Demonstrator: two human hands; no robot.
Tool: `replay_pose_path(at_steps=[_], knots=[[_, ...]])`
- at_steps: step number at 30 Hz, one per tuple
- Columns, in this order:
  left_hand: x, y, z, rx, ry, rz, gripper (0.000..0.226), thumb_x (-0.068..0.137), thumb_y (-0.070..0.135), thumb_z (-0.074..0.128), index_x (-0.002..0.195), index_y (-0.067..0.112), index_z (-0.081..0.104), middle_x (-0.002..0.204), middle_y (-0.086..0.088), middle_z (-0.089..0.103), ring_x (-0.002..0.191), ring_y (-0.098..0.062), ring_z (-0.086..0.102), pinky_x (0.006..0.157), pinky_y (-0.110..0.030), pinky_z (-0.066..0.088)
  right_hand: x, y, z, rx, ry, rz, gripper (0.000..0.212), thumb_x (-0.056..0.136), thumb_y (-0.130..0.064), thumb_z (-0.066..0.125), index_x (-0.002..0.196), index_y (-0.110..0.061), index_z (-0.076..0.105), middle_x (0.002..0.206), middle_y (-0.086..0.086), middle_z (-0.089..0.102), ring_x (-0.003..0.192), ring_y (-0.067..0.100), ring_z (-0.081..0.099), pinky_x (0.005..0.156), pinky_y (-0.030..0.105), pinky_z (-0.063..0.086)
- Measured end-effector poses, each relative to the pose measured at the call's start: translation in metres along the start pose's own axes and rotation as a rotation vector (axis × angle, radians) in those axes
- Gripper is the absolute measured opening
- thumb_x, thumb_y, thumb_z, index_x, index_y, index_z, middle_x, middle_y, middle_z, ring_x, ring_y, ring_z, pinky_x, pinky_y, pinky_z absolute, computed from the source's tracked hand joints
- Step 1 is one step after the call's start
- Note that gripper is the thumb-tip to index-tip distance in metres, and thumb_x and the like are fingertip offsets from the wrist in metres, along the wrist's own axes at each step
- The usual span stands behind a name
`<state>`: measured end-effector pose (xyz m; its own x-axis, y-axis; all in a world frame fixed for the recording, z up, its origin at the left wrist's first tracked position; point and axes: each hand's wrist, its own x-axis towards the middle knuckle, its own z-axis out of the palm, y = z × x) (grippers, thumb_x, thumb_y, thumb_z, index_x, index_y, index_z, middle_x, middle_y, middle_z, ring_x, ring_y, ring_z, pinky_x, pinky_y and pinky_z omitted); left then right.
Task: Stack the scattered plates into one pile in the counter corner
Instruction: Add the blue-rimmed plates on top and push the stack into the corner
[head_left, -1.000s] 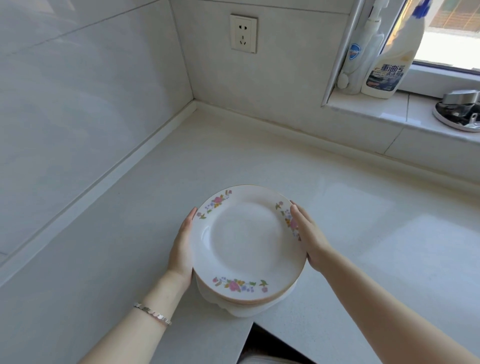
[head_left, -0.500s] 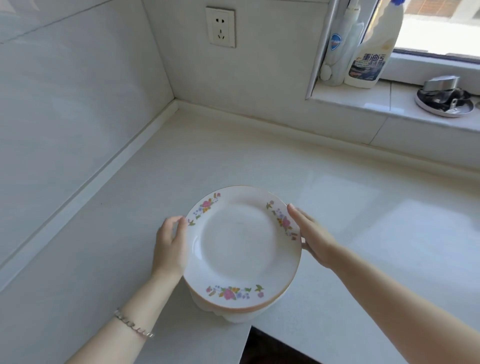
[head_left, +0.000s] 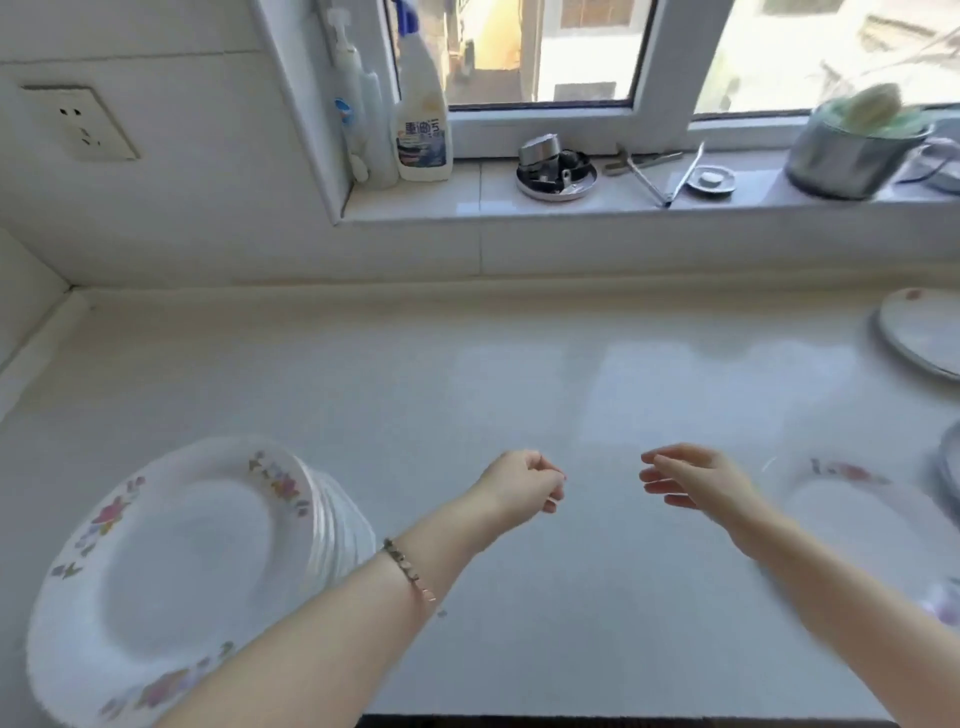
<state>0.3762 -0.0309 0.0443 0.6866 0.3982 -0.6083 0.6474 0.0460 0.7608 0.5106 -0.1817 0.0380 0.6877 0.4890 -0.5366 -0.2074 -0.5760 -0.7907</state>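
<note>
A pile of white plates with flower rims (head_left: 171, 577) stands on the counter at the lower left. My left hand (head_left: 522, 486) hovers over the middle of the counter, right of the pile, fingers loosely curled, holding nothing. My right hand (head_left: 691, 480) is beside it, fingers apart and empty. Just right of my right arm lies a single flowered plate (head_left: 852, 514), blurred. Another plate (head_left: 922, 330) lies at the far right edge, and a further plate's rim (head_left: 950, 462) shows at the right border.
The windowsill holds a pump bottle (head_left: 358, 114), a spray cleaner bottle (head_left: 423, 119), a round metal dish with bits (head_left: 556, 169), tongs (head_left: 652, 166) and a steel pot (head_left: 857, 150). A wall socket (head_left: 80, 122) is at the left. The counter's front edge runs along the bottom.
Both hands have let go of the plate pile and moved right over the counter. The view has swung right, so the pile now sits at the lower left and more plates appear.
</note>
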Motion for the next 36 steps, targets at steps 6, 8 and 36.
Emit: replay_pose_path(at_steps=[6, 8, 36], knots=[[0.073, 0.024, 0.142, 0.098, -0.028, -0.17, 0.02, 0.087, 0.011, 0.047, 0.07, 0.02, 0.046, 0.07, 0.0, 0.052, 0.062, -0.013, 0.052, 0.051, -0.02, 0.032, 0.017, 0.08, -0.164, 0.016, 0.172, 0.067, 0.019, 0.091, -0.006, 0.048, 0.088, -0.011, 0.065, 0.078, 0.005, 0.067, 0.074, 0.017, 0.063, 0.071, 0.027, 0.046], [0.091, 0.032, 0.189, 0.073, -0.024, -0.221, 0.023, 0.088, 0.015, 0.048, 0.067, 0.02, 0.042, 0.067, -0.001, 0.047, 0.056, -0.012, 0.047, 0.049, -0.02, 0.029, 0.018, 0.101, -0.212, 0.004, 0.213, 0.105, 0.02, 0.091, -0.005, 0.047, 0.085, -0.013, 0.064, 0.077, 0.005, 0.067, 0.075, 0.019, 0.063, 0.073, 0.03, 0.046], [0.108, 0.076, 0.265, -0.243, 0.678, -0.051, 0.029, 0.094, 0.013, 0.045, 0.065, 0.012, 0.042, 0.065, -0.007, 0.046, 0.067, -0.024, 0.046, 0.062, -0.032, 0.036, 0.079, 0.231, -0.392, 0.187, 0.75, 0.538, 0.044, 0.092, -0.025, 0.048, 0.109, 0.015, 0.054, 0.107, 0.029, 0.057, 0.098, 0.041, 0.054, 0.083, 0.042, 0.041]])
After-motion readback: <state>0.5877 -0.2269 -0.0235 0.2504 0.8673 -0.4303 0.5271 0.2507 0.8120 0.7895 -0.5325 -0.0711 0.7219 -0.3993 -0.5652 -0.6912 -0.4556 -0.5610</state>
